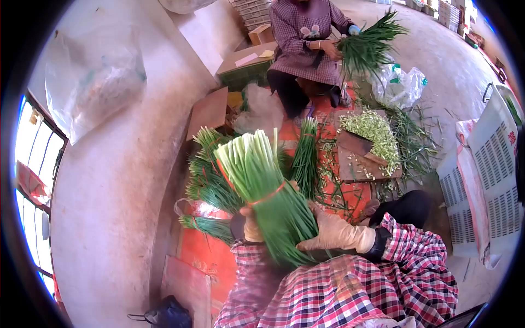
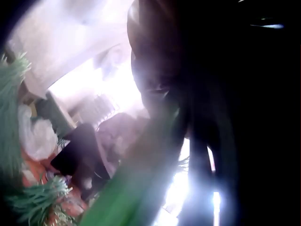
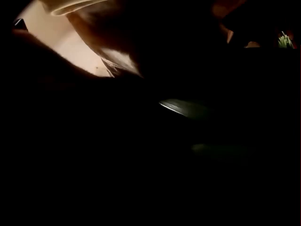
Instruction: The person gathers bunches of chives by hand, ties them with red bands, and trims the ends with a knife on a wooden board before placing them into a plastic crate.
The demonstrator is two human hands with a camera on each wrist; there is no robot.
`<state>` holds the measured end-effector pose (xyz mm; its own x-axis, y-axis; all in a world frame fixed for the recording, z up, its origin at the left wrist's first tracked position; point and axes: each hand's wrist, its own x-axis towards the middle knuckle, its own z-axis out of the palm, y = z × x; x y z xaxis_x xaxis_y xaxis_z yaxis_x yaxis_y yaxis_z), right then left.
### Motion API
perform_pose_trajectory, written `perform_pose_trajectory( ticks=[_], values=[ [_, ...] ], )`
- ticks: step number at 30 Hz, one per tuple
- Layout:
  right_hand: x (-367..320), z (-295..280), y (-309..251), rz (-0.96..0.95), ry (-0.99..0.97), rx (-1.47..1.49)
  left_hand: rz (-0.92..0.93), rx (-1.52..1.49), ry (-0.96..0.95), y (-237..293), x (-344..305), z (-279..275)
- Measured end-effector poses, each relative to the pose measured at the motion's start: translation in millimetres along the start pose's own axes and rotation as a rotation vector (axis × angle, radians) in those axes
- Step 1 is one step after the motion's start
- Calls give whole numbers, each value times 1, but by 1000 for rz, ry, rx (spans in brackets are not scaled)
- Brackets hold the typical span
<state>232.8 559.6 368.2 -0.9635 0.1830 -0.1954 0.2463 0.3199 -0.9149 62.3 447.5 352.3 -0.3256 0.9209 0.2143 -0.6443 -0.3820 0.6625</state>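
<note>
In the head view a thick bundle of green stalks (image 1: 268,191), tied with a red band (image 1: 269,194), is held up with its pale cut ends pointing up and left. My gloved left hand (image 1: 252,224) grips its left side, mostly hidden behind the stalks. My gloved right hand (image 1: 339,232) holds the lower right side, thumb across the leaves. The left wrist view shows blurred green leaves (image 2: 127,188) below the dark glove (image 2: 155,52). The right wrist view is mostly dark, with part of the glove (image 3: 101,33) at top left.
More tied bundles (image 1: 213,180) lie left of the held one, and another bundle (image 1: 306,158) beyond it. A cleaver (image 1: 358,146) rests on a board (image 1: 353,170) with cut pieces. Another person (image 1: 306,38) sits opposite, holding greens (image 1: 372,44). A white crate (image 1: 486,180) stands right.
</note>
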Motion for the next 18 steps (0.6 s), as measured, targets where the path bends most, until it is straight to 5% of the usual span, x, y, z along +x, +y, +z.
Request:
perform_pose_trajectory(
  ticks=[3,5,6,7,8,10,11,13,15,18],
  values=[
    [-5,-36,-61,192,-252,-475,-43,-8,-33,1,1,-1],
    [8,-67,-66,64,-179,-357,-23,-23,-116,-5,6,-10],
    [8,-75,-70,-30,-4,-310,65,-21,39,-9,6,4],
    [7,-80,-74,-123,167,-264,14,-109,-109,-13,13,-1],
    [15,-76,-74,-120,161,-281,28,29,28,-14,17,1],
    [42,-52,-71,-750,518,77,201,220,173,-21,33,18],
    [36,-52,-72,-748,460,75,123,182,57,0,35,48],
    [11,-71,-67,-299,297,128,76,101,38,12,48,78],
    [-5,-68,-41,-355,294,104,112,40,-50,8,62,83],
    [-37,-62,7,-96,313,361,273,306,-47,-15,69,89]
  ],
)
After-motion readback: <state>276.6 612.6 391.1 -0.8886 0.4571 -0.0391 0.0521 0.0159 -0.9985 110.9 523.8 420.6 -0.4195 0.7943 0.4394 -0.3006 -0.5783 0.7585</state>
